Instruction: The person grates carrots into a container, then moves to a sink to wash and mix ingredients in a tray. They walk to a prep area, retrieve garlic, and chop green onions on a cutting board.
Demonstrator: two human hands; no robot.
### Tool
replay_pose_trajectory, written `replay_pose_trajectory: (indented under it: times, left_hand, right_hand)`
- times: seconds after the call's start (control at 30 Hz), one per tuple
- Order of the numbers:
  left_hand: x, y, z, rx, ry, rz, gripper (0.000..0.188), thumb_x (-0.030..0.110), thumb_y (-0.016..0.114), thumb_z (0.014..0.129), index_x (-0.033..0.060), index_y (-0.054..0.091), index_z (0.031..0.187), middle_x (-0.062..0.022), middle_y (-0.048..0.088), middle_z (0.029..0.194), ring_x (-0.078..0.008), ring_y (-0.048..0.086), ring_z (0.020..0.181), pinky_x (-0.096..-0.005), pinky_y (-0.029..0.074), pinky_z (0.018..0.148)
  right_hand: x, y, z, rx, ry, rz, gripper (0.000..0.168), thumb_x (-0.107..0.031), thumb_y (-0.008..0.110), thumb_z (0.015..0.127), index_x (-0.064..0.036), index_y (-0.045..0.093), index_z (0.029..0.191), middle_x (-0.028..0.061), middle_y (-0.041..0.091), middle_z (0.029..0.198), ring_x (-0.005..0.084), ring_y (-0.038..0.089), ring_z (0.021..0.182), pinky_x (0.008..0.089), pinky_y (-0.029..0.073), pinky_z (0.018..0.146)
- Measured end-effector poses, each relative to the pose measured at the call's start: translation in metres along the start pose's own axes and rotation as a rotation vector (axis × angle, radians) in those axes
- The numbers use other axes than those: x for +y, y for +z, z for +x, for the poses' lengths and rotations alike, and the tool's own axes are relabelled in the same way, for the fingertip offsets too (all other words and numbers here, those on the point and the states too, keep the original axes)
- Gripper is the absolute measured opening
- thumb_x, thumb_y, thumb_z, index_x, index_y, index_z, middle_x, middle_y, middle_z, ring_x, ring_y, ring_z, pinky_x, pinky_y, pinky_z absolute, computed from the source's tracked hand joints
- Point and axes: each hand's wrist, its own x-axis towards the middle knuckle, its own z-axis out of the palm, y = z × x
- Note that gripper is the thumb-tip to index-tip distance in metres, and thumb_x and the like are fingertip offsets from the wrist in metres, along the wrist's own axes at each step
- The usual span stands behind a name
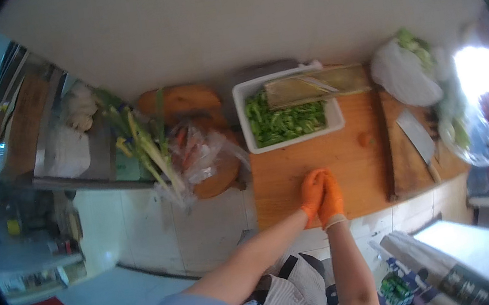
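Note:
My left hand [313, 192] and my right hand [331, 196], both in orange gloves, are pressed together above the near part of a wooden tabletop [276, 185]. Whether anything lies between the palms is hidden. Beyond them stands a white plastic tub [292, 142] of chopped green vegetables [284, 121]. A flat, yellowish-brown rectangular object [314, 85] rests across the tub's back right part. To the right of the hands is a small round orange thing [366, 138]. A cleaver [416, 134] lies on a thick wooden chopping board [406, 163] at the right.
Left of the table, a round wooden stool [219, 186] bears a clear plastic bag [200, 153] with reddish contents. Long green stalks [146, 142] lean beside it. Bagged leafy vegetables [405, 71] sit at the back right. A wall [209, 23] closes off the far side.

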Motion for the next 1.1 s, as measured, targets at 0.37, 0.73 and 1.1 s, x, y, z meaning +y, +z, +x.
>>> replay_pose_trajectory:
  times: [0.37,0.73,1.1]
  left_hand:
    - [0.073,-0.032,-0.008,0.066,0.547,0.192,0.041,0.009,0.064,0.096,0.01,0.061,0.137,-0.0117,0.057,0.141,-0.0251,0.048,0.137,-0.0418,0.044,0.105]
    - [0.086,-0.386,0.066,1.116,0.207,0.905,0.037,0.019,0.067,0.093,0.0052,0.061,0.127,-0.0195,0.063,0.123,-0.0406,0.059,0.117,-0.0463,0.049,0.095]
    - [0.09,-0.526,0.103,0.979,0.03,1.055,0.057,0.044,0.063,0.096,0.0015,0.059,0.134,-0.0218,0.065,0.122,-0.0416,0.064,0.107,-0.0465,0.051,0.09]
  right_hand:
    - [-0.078,-0.011,0.011,-0.039,-0.098,-0.652,0.047,-0.027,0.053,0.105,-0.004,0.052,0.146,0.0096,0.048,0.153,0.0237,0.044,0.14,0.0394,0.037,0.115]
    - [-0.116,-0.065,-0.101,-0.029,-0.174,-1.524,0.047,-0.037,0.056,0.104,-0.006,0.059,0.14,0.02,0.044,0.154,0.0335,0.041,0.141,0.0463,0.037,0.113]
    - [-0.13,-0.055,-0.12,-0.252,-0.25,-1.85,0.039,-0.023,0.056,0.104,-0.001,0.061,0.136,0.0212,0.058,0.141,0.035,0.05,0.135,0.0436,0.037,0.116]
